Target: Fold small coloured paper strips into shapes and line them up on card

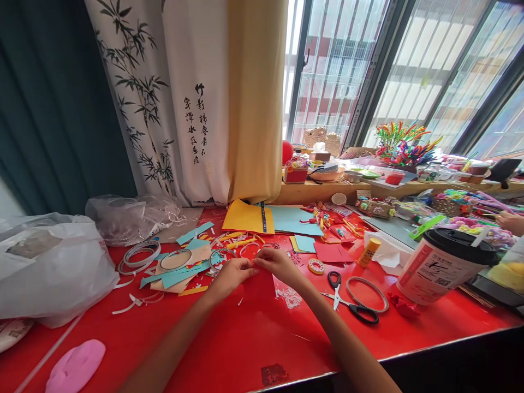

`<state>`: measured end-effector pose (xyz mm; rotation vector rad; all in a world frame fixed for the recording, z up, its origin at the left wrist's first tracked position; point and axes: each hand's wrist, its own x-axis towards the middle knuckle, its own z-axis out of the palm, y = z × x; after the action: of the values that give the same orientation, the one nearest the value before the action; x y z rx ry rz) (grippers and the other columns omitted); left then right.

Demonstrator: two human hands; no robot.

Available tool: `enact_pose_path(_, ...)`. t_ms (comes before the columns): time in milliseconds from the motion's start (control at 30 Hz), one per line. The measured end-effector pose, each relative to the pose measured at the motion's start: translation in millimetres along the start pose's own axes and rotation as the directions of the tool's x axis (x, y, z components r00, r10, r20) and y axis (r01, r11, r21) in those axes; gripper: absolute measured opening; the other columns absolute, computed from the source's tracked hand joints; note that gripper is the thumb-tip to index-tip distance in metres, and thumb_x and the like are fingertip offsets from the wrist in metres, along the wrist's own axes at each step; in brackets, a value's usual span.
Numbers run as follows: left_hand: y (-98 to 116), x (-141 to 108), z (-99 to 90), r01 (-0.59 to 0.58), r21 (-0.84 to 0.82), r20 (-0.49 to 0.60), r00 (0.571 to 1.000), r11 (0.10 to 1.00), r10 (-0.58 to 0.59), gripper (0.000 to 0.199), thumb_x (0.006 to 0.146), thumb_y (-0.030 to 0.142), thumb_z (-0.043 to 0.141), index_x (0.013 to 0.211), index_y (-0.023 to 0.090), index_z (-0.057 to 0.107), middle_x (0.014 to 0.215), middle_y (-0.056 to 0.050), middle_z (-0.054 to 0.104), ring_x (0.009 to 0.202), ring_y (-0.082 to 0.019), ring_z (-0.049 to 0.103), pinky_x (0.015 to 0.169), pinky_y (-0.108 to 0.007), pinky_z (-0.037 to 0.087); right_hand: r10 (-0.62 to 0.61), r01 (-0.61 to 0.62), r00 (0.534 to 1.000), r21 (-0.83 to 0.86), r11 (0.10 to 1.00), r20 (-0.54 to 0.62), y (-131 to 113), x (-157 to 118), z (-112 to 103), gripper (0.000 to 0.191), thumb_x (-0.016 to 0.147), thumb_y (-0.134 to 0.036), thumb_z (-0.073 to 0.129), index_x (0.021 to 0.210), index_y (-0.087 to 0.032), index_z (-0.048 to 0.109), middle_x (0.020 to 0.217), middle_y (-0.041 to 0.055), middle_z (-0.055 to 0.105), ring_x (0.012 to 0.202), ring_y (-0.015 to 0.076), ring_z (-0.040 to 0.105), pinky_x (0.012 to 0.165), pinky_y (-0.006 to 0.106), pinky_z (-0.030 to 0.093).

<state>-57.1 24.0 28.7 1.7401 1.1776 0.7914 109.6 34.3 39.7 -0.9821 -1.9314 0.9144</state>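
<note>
Above the red table, my left hand [236, 271] and my right hand [280, 264] meet at the fingertips. Both pinch the upper edge of a sheet of red paper [259, 288], which hangs below the fingers. Anything finer between the fingertips is too small to tell. Thin white paper shreds [290, 297] lie just right of the sheet. Black-handled scissors [338, 292] rest open on the table to the right, beside a roll of tape [316, 266]. Left of my hands are blue and tan paper scraps [180, 273] with rings of tape on them.
A lidded paper cup [438, 267] stands at the right, near a yellow glue stick [369, 252] and a tape ring [382, 305]. Yellow card [243, 217] and blue card [286, 219] lie at the back. A white plastic bag [61, 267] fills the left. Another person's hand [511, 222] shows far right.
</note>
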Motion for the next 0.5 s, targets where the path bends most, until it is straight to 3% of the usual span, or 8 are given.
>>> enact_pose_path(200,-3.2,0.9,0.2,0.014,0.02,0.021,1.0,1.0,-0.015,0.032,0.067,0.043,0.058,0.074,0.013,0.061,0.067,-0.001,0.056,0.062,-0.013,0.047,0.056,-0.023,0.033,-0.001,0.004,0.999,-0.055,0.999,0.054,-2.7,-2.3,0.9,0.018,0.078,-0.033,0.054,0.07,-0.017,0.054,0.063,-0.002,0.053,0.059,0.0096,0.044,0.053,0.021,0.032)
enact_pose_path(333,-0.2,-0.3,0.8,-0.019,0.036,0.079,0.997,0.999,0.016,0.029,0.07,0.042,0.056,0.077,0.014,0.06,0.069,0.0,0.055,0.062,-0.012,0.046,0.055,-0.022,0.032,-0.023,0.026,0.999,-0.117,0.993,0.03,0.8,-1.5,0.2,0.018,0.08,-0.032,0.051,0.07,-0.017,0.052,0.063,-0.0026,0.051,0.057,0.0093,0.042,0.052,0.021,0.03)
enact_pose_path(500,-2.2,0.3,0.6,0.014,0.04,-0.016,1.0,0.999,-0.013,0.029,0.067,0.043,0.059,0.066,0.014,0.056,0.056,0.003,0.049,0.053,-0.01,0.042,0.049,-0.022,0.029,-0.023,0.021,1.0,-0.091,0.996,-0.019,0.9,-0.6,1.3,0.021,0.08,-0.036,0.051,0.07,-0.017,0.054,0.065,-0.0016,0.054,0.059,0.0098,0.044,0.053,0.021,0.031)
